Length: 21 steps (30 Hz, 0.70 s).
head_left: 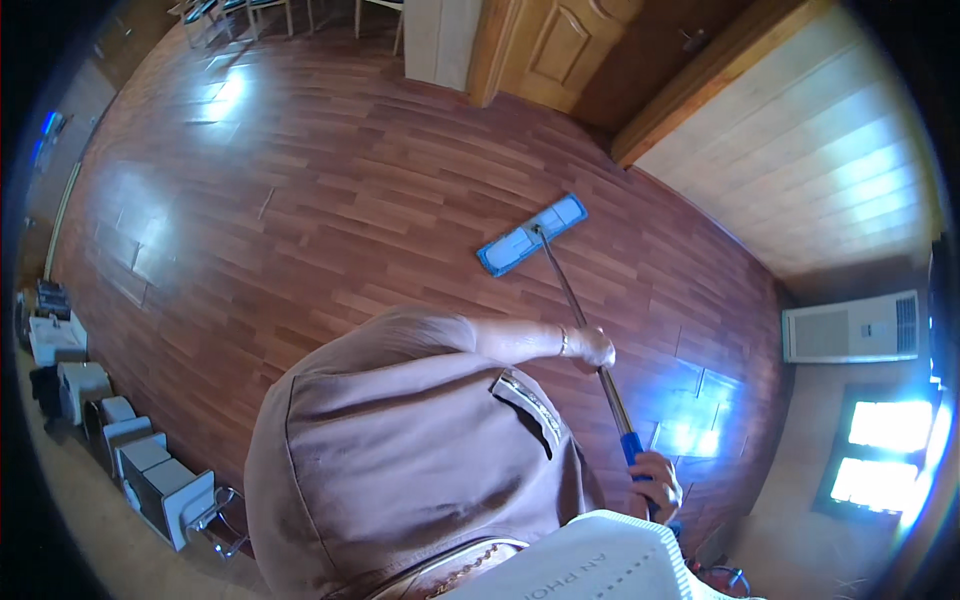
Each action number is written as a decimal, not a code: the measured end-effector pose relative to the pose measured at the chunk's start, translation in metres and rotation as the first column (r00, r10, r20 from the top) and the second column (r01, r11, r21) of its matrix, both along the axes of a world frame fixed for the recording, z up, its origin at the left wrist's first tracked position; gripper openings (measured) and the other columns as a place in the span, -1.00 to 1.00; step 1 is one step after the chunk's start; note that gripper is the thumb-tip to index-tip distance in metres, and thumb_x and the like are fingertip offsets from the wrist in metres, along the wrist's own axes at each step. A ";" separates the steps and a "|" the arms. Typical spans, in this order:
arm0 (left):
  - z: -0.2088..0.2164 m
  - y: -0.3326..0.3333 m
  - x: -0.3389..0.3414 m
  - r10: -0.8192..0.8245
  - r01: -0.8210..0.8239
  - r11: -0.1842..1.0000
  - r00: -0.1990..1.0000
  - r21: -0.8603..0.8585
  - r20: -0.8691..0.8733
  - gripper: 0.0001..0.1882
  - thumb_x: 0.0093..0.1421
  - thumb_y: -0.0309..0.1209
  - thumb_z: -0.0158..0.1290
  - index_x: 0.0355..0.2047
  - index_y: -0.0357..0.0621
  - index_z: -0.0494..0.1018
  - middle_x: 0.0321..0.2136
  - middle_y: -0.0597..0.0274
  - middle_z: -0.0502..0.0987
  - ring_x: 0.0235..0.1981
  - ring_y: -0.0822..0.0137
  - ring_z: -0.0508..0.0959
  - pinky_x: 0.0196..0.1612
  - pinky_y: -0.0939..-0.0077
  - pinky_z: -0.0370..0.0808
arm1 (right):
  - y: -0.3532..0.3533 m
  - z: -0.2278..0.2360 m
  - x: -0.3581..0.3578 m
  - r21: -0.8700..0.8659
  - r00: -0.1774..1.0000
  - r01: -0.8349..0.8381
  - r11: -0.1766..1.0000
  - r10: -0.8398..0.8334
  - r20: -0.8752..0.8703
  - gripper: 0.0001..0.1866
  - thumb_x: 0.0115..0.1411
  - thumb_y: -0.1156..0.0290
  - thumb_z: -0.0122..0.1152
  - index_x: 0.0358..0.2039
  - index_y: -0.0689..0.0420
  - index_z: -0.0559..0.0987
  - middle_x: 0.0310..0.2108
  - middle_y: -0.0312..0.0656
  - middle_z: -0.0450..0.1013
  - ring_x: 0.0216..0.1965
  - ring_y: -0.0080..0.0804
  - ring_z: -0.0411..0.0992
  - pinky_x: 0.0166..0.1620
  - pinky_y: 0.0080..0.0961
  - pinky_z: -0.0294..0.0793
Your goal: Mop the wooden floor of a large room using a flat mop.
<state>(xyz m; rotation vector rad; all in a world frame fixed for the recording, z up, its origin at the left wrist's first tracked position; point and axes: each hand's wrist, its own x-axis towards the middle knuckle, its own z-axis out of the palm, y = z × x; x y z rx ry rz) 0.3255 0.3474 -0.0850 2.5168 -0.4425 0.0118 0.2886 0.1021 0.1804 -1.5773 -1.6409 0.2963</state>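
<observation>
A flat mop with a blue pad (531, 235) rests on the red-brown wooden floor (300, 200) ahead of me. Its thin metal pole (565, 290) runs back toward my body. My left hand (590, 348), with a bracelet on the wrist, is closed around the pole partway up. My right hand (656, 482) grips the blue handle sleeve (632, 447) near the pole's upper end, close to my waist. A loose brown garment (410, 450) covers my arm and hides much of the floor below me.
A wooden door (565, 45) and a wood-trimmed pale panelled wall (820, 150) stand beyond the mop. A white air-conditioning unit (850, 328) and bright windows (885, 450) are at the right. Several white chairs (140, 455) line the left wall; more chairs (250, 10) stand far back.
</observation>
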 end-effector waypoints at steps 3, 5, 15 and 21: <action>-0.014 0.053 -0.015 0.116 -0.124 0.987 0.990 0.098 0.085 -0.82 0.04 -0.24 -0.10 -0.59 0.12 0.48 -0.60 0.31 0.54 -0.45 0.17 0.57 -0.34 0.15 0.45 | 0.049 -0.019 -0.009 0.016 0.992 0.053 0.998 -0.051 -0.117 -0.88 -0.02 0.46 0.17 -0.43 0.19 0.49 -0.39 0.01 0.49 -0.19 -0.01 0.45 -0.04 -0.05 0.39; -0.064 0.105 -0.035 0.163 -0.265 0.799 0.960 -0.540 -0.229 -0.89 -0.16 -0.30 0.07 -0.68 0.07 0.36 -0.65 0.31 0.49 -0.52 0.15 0.52 -0.45 0.17 0.42 | 0.089 -0.025 -0.016 0.110 0.988 0.056 0.992 -0.039 -0.147 -0.88 -0.02 0.47 0.16 -0.43 0.18 0.48 -0.32 0.01 0.48 -0.12 0.02 0.44 0.00 -0.03 0.36; -0.053 0.226 -0.146 0.715 -0.729 0.677 0.684 0.102 0.146 -0.89 -0.17 -0.35 0.11 -0.61 0.04 0.39 -0.53 0.25 0.48 -0.37 0.12 0.55 -0.42 0.07 0.48 | 0.209 -0.091 -0.035 -0.029 0.996 -0.045 0.999 0.042 -0.081 -0.86 -0.01 0.58 0.15 -0.37 0.16 0.49 -0.17 -0.02 0.51 -0.03 -0.05 0.45 0.04 -0.21 0.39; -0.043 0.244 -0.243 0.889 -0.883 0.457 0.455 0.106 -0.042 -0.95 -0.08 -0.43 0.04 -0.54 0.03 0.44 -0.42 0.26 0.50 -0.21 0.16 0.52 -0.27 0.08 0.48 | 0.252 -0.106 -0.057 -0.068 0.925 -0.360 0.930 0.346 -0.160 -0.77 -0.02 0.58 0.26 -0.31 0.14 0.50 -0.09 -0.05 0.49 0.04 -0.03 0.42 0.03 -0.23 0.42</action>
